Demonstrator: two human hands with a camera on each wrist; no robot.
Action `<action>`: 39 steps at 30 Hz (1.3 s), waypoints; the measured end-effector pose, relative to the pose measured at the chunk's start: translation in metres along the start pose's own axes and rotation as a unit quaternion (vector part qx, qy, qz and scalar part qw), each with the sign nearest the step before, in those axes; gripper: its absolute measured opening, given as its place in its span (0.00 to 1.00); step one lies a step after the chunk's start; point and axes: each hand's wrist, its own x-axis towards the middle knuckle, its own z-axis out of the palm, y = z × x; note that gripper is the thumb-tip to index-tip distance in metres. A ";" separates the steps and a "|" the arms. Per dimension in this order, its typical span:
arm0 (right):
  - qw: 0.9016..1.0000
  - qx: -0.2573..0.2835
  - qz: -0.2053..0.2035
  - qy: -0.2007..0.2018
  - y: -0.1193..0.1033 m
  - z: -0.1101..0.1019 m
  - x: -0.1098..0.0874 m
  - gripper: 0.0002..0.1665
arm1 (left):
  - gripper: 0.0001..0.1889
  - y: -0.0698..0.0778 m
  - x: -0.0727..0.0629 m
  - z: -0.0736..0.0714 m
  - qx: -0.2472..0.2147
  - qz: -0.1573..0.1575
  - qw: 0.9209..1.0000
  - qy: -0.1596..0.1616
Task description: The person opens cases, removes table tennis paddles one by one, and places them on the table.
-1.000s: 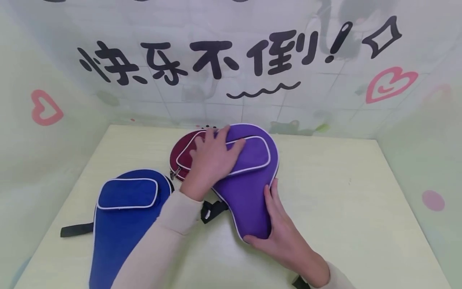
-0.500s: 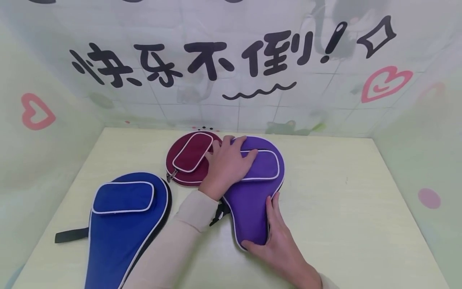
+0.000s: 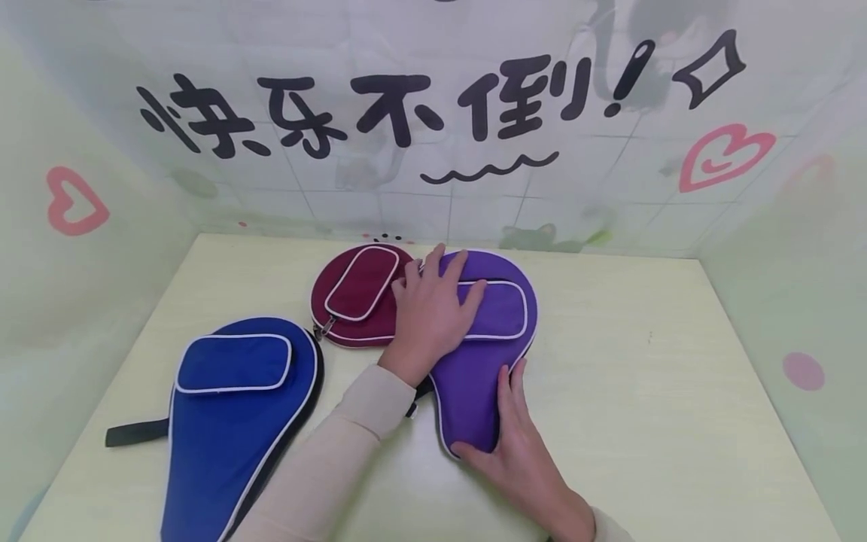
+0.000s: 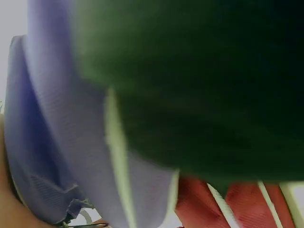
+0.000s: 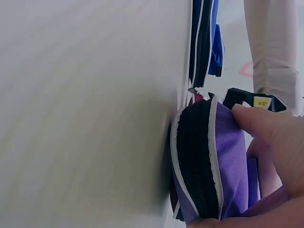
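A purple table tennis paddle case (image 3: pixel 467 388) with white piping lies on the table, its narrow handle end toward me. My right hand (image 3: pixel 524 459) grips that narrow end, thumb on the left edge and fingers along the right. In the right wrist view the case's dark zipper side (image 5: pixel 197 156) faces the camera. On the round end rests my left hand (image 3: pixel 430 312), fingers spread, beside the front pocket (image 3: pixel 497 310). A maroon paddle case (image 3: pixel 345 331) sits left of it, partly hidden by the purple case and my left hand. A dark blur covers much of the left wrist view.
A blue paddle case (image 3: pixel 210 444) lies at the table's left, with a black strap (image 3: pixel 138 432) sticking out. Printed wall panels (image 3: pixel 454 214) stand around the back and sides of the pale table (image 3: pixel 643 391). My left sleeve (image 3: pixel 325 459) crosses near the blue case.
The purple case has shifted right, along with both hands, and more of the maroon case shows. My left hand has moved off the maroon pocket. Little differs from half a second ago.
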 end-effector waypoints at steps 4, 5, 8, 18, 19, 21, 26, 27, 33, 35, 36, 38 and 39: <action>1.000 -0.011 -0.007 0.001 0.001 0.001 0.001 0.75 | 0.31 -0.003 -0.010 0.006 0.061 0.072 0.994 0.050; 1.000 -0.013 -0.007 0.000 0.001 0.001 0.001 0.75 | 0.31 -0.004 -0.014 0.007 0.079 0.092 0.991 0.058; 1.000 -0.015 -0.007 -0.007 0.002 0.001 0.002 0.74 | 0.32 -0.005 -0.029 0.009 0.131 0.140 0.979 0.063; 0.994 -0.016 -0.007 -0.107 0.003 -0.030 0.009 0.67 | 0.41 -0.011 -0.066 0.018 0.177 0.203 0.962 0.048; 0.992 -0.021 -0.008 -0.125 0.002 -0.039 0.011 0.64 | 0.40 -0.012 -0.067 0.019 0.177 0.205 0.961 0.051; 0.987 -0.043 -0.020 -0.150 0.001 -0.059 0.019 0.58 | 0.39 -0.013 -0.067 0.020 0.174 0.205 0.962 0.055; 0.981 -0.119 -0.062 -0.137 -0.004 -0.112 0.052 0.41 | 0.35 -0.016 -0.068 0.020 0.163 0.202 0.964 0.053; 0.981 -0.126 -0.060 -0.135 -0.006 -0.122 0.061 0.40 | 0.35 -0.016 -0.068 0.021 0.159 0.201 0.965 0.052; 0.977 -0.144 -0.003 -0.156 -0.018 -0.150 0.129 0.36 | 0.35 -0.014 -0.068 0.025 0.156 0.207 0.965 0.048; 0.976 -0.145 0.003 -0.164 -0.020 -0.146 0.154 0.36 | 0.34 -0.012 -0.068 0.026 0.160 0.208 0.964 0.047; 0.974 -0.147 0.002 -0.170 -0.020 -0.142 0.166 0.36 | 0.34 -0.011 -0.068 0.026 0.162 0.207 0.964 0.047; 0.970 -0.157 -0.009 -0.186 -0.021 -0.131 0.190 0.35 | 0.33 -0.009 -0.068 0.026 0.165 0.207 0.963 0.046; 0.967 -0.164 -0.018 -0.195 -0.021 -0.125 0.200 0.34 | 0.33 -0.008 -0.069 0.026 0.165 0.206 0.963 0.045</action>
